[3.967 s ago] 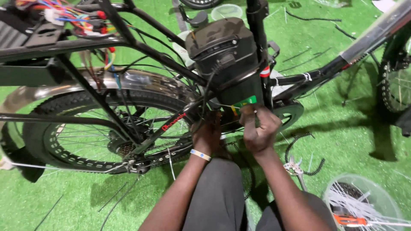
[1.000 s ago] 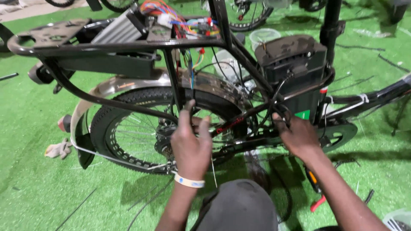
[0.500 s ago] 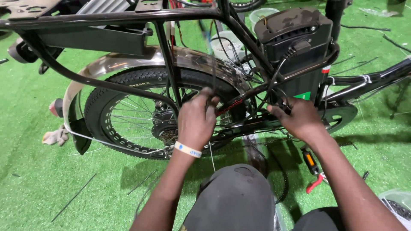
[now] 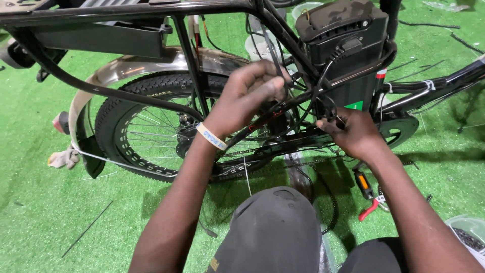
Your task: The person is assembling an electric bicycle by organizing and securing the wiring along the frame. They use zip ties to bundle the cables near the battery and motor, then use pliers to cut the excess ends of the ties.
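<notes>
A black electric bicycle stands on green turf, its frame tube point(image 4: 126, 12) running across the top of the head view. My left hand point(image 4: 247, 98), with a white wristband, pinches thin black cables beside the rear wheel point(image 4: 151, 131). My right hand point(image 4: 353, 134) grips a black cable just below the black battery box point(image 4: 348, 45). The chain point(image 4: 308, 179) hangs slack under the frame. My knee in grey trousers point(image 4: 275, 227) fills the lower middle.
Red-handled pliers point(image 4: 369, 199) lie on the turf under my right forearm. A silver mudguard point(image 4: 126, 68) arcs over the wheel. A crumpled rag point(image 4: 63, 157) lies at left, clear plastic tubs point(image 4: 467, 230) at lower right and behind the bike.
My left hand has risen from the wheel hub to the cables by the seat stays. My right hand stays under the battery box. The view has moved closer.
</notes>
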